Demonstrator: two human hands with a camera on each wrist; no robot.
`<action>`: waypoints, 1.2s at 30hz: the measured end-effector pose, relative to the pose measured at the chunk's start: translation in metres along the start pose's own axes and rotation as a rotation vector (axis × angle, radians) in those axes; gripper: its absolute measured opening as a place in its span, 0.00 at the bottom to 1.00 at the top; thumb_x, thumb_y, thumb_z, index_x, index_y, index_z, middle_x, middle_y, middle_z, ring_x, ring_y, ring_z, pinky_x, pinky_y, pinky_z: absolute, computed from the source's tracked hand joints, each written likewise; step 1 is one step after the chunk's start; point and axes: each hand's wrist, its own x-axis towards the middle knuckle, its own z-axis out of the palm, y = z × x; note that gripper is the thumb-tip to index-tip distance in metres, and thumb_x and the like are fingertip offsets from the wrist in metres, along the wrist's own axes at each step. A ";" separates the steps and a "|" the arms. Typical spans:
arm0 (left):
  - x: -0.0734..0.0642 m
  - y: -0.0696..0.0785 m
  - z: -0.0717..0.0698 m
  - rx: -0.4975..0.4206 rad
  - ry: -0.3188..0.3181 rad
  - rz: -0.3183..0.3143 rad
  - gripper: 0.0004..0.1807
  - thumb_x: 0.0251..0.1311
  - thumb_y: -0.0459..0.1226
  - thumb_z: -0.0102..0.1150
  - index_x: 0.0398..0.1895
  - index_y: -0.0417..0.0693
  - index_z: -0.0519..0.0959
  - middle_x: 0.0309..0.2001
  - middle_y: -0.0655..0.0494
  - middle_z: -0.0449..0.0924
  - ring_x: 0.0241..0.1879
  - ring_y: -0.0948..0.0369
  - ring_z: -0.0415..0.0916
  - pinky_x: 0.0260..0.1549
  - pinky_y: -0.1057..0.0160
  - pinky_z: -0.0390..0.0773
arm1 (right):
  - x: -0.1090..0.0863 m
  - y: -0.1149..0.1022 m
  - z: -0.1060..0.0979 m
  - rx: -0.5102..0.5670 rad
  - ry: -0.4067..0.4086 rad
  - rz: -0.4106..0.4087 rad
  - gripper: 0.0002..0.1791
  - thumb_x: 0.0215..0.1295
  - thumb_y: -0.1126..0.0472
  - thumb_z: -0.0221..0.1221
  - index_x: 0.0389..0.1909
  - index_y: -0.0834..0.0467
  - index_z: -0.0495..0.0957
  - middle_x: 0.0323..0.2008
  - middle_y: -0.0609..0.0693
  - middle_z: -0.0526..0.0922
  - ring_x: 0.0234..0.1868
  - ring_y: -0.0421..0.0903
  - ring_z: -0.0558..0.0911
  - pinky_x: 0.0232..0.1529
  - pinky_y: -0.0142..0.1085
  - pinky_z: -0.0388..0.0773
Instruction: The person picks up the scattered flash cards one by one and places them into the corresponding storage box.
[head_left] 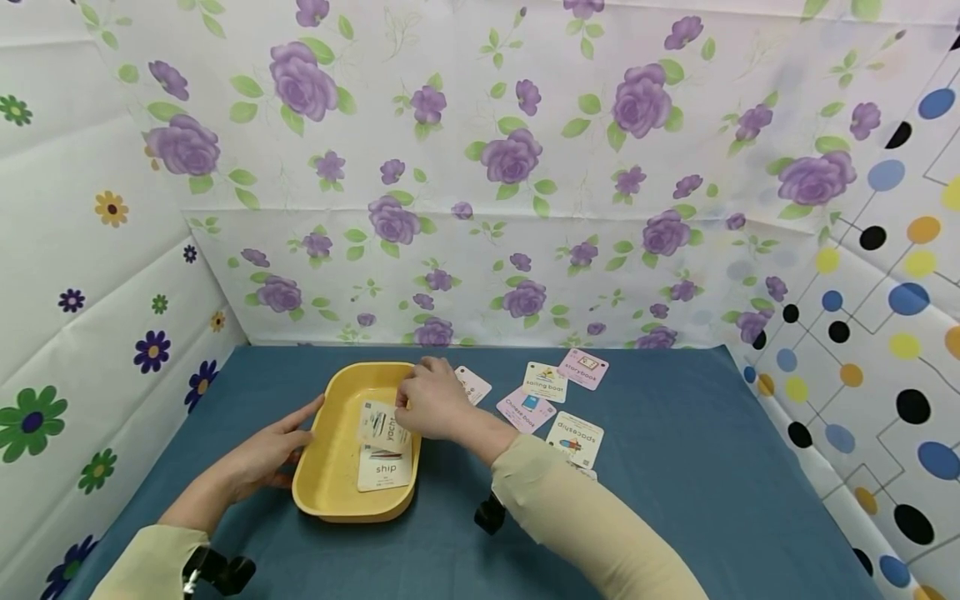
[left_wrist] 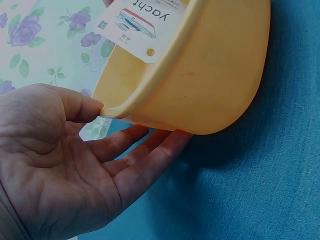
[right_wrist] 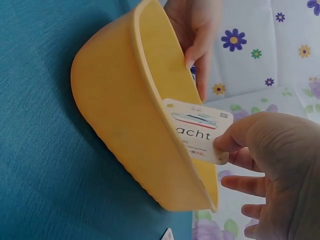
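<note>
A yellow plastic basin stands on the blue cloth. My left hand grips its left rim, thumb on top and fingers against the outer wall, as the left wrist view shows. Between thumb and forefinger my right hand pinches a white card printed "yacht", with a boat picture. This card hangs at a slant over the basin's right side. Below it, a card reading "ship" lies inside the basin, its upper part covered by the yacht card.
Right of the basin lie several cards: "storybook", "sailing boat", "Chinese book" and an upside-down "spaceship". Another card is partly hidden behind my right hand. Patterned cloth walls stand behind and at both sides.
</note>
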 end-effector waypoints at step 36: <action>0.001 0.000 0.000 0.006 0.000 -0.008 0.38 0.81 0.41 0.42 0.84 0.68 0.37 0.78 0.31 0.44 0.52 0.49 0.78 0.44 0.42 0.81 | -0.003 0.001 -0.004 0.041 -0.026 -0.014 0.22 0.75 0.49 0.57 0.68 0.42 0.77 0.68 0.47 0.74 0.79 0.57 0.54 0.75 0.59 0.46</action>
